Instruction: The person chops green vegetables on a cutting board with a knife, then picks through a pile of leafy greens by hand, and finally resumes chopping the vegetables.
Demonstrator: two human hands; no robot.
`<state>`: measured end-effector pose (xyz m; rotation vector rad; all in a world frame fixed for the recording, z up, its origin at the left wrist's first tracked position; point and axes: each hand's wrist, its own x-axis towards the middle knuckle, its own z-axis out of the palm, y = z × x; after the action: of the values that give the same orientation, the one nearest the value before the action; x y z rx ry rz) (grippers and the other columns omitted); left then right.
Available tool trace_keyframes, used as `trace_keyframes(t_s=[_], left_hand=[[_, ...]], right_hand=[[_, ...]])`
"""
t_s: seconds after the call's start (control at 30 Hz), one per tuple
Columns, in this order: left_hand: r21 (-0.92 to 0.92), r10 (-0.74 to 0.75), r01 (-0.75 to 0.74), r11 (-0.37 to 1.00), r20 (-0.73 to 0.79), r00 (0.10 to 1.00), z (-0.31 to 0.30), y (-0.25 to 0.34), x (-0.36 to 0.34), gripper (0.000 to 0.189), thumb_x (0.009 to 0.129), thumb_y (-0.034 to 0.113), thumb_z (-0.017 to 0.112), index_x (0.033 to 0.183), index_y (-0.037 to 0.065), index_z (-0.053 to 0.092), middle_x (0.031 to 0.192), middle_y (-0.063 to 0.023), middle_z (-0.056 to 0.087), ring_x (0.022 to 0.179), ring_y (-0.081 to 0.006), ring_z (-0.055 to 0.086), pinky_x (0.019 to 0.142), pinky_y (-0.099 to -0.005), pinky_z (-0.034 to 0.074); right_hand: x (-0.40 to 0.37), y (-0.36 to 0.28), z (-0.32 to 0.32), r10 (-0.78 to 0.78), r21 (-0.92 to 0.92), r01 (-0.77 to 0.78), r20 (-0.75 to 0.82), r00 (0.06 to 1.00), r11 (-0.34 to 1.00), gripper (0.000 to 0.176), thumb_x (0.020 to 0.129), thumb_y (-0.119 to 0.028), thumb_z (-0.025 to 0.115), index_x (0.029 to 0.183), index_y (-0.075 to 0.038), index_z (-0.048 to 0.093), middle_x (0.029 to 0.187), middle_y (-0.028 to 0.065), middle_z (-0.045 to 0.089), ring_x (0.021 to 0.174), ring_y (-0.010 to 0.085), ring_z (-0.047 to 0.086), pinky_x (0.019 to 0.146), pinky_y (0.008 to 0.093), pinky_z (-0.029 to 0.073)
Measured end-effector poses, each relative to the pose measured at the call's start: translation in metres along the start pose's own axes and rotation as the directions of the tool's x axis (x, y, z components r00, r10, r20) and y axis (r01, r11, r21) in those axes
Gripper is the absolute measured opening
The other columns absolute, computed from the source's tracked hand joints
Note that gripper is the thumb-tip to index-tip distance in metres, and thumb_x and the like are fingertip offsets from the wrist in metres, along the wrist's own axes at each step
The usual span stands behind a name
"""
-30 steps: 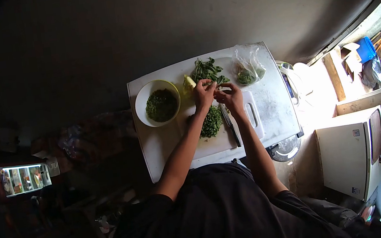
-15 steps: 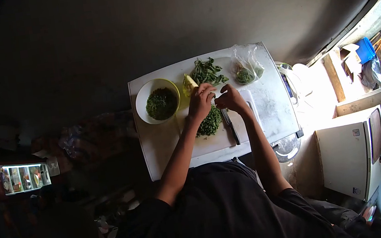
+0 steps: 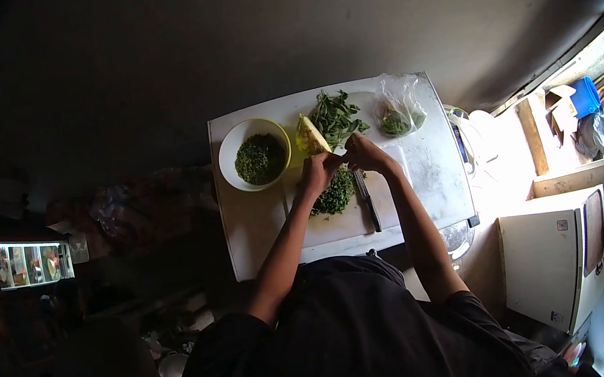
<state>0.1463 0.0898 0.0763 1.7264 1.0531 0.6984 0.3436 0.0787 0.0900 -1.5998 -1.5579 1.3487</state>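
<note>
Over a white cutting board [image 3: 337, 222], my left hand [image 3: 317, 173] and my right hand [image 3: 364, 153] meet, pinching a small green sprig between their fingertips. Just below them lies a pile of chopped greens [image 3: 335, 193]. A dark-handled knife [image 3: 367, 199] rests on the board to the right of the pile. Whole leafy herbs [image 3: 336, 117] lie at the far side, beside a yellow-green wedge [image 3: 308, 137]. A white bowl [image 3: 230, 152] of chopped greens stands to the left.
A clear plastic bag [image 3: 398, 109] with greens lies at the far right of the white table [image 3: 247, 234]. A small white fridge [image 3: 551, 255] stands to the right. A lit screen [image 3: 29, 262] glows in the dark at left.
Both hands have drawn back from the whole herbs toward the chopped pile. The yellow-green wedge, earlier partly covered by my left hand, now shows fully.
</note>
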Motion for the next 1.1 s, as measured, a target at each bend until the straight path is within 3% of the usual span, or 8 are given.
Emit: trace_keyframes(t_s=[0.2,0.27,0.3,0.37,0.4,0.5,0.8,1.1], left_hand=[[0.162,0.005,0.016,0.987,-0.130,0.991,0.001,-0.019,0.006,0.020,0.088,0.017,0.073,0.093,-0.001,0.074,0.081,-0.0141,0.074,0.075,-0.0202,0.071,0.069,-0.0366,0.052],[0.153,-0.019,0.038,0.988,-0.124,0.992,-0.001,-0.020,0.004,0.020,0.086,0.016,0.074,0.094,-0.002,0.073,0.081,-0.0139,0.073,0.073,-0.0192,0.070,0.069,-0.0353,0.052],[0.155,-0.020,0.040,0.987,-0.129,0.991,0.000,-0.023,0.003,0.020,0.086,0.016,0.074,0.094,-0.002,0.073,0.081,-0.0139,0.073,0.073,-0.0192,0.070,0.069,-0.0353,0.052],[0.066,0.032,-0.019,0.998,-0.209,0.977,0.004,-0.038,0.001,0.017,0.084,0.017,0.075,0.090,0.000,0.073,0.077,-0.0122,0.072,0.069,-0.0201,0.069,0.066,-0.0344,0.052],[-0.026,-0.004,-0.002,1.000,-0.219,0.976,0.007,-0.042,0.001,0.016,0.086,0.016,0.075,0.088,0.000,0.072,0.077,-0.0081,0.072,0.069,-0.0155,0.068,0.066,-0.0310,0.052],[-0.242,-0.118,0.071,0.968,-0.186,0.975,0.008,-0.048,-0.001,0.014,0.089,0.014,0.073,0.091,0.000,0.072,0.079,-0.0041,0.073,0.072,-0.0113,0.068,0.067,-0.0274,0.052],[-0.486,-0.155,0.061,0.872,-0.154,0.976,0.005,-0.053,0.002,0.016,0.095,0.016,0.069,0.102,0.001,0.069,0.089,-0.0025,0.072,0.082,-0.0092,0.066,0.077,-0.0260,0.051],[-0.484,-0.082,-0.073,0.872,-0.292,0.953,0.002,-0.037,0.007,0.015,0.097,0.016,0.068,0.100,0.001,0.067,0.084,0.0016,0.066,0.078,-0.0060,0.058,0.072,-0.0242,0.048]], right_hand=[[0.031,0.024,0.009,0.024,0.116,-0.023,-0.011,1.000,0.993,0.025,0.093,-0.011,0.062,0.112,0.004,0.056,0.085,0.0113,0.068,0.065,0.0154,0.068,0.053,0.0302,0.056],[0.040,0.029,0.012,-0.031,0.022,0.039,-0.306,0.952,0.999,0.019,0.091,-0.008,0.062,0.107,0.002,0.066,0.087,0.0141,0.072,0.068,0.0241,0.070,0.061,0.0356,0.057],[0.048,0.036,0.013,-0.034,0.023,0.043,-0.302,0.953,0.999,0.019,0.091,-0.008,0.062,0.107,0.002,0.066,0.087,0.0141,0.072,0.068,0.0241,0.070,0.061,0.0356,0.057],[0.065,0.050,0.015,-0.330,-0.422,0.096,-0.528,0.782,0.902,0.017,0.088,-0.006,0.061,0.100,-0.002,0.072,0.093,0.0203,0.072,0.078,0.0371,0.070,0.072,0.0420,0.057],[0.067,0.049,0.016,-0.258,-0.353,0.069,-0.522,0.813,0.933,0.017,0.086,-0.008,0.061,0.096,-0.005,0.074,0.096,0.0258,0.069,0.088,0.0437,0.066,0.079,0.0467,0.054],[0.068,0.046,0.025,-0.257,-0.433,-0.002,-0.540,0.802,0.901,0.014,0.087,-0.012,0.062,0.096,-0.007,0.072,0.096,0.0233,0.068,0.089,0.0414,0.066,0.077,0.0478,0.053],[0.056,0.035,0.020,-0.267,-0.389,0.050,-0.528,0.806,0.920,0.012,0.089,-0.015,0.062,0.095,-0.006,0.068,0.096,0.0182,0.067,0.089,0.0400,0.065,0.076,0.0484,0.051],[0.050,0.013,0.005,-0.347,-0.422,0.157,-0.422,0.838,0.893,0.012,0.089,-0.010,0.061,0.096,-0.003,0.069,0.091,0.0199,0.069,0.087,0.0418,0.066,0.075,0.0462,0.052]])
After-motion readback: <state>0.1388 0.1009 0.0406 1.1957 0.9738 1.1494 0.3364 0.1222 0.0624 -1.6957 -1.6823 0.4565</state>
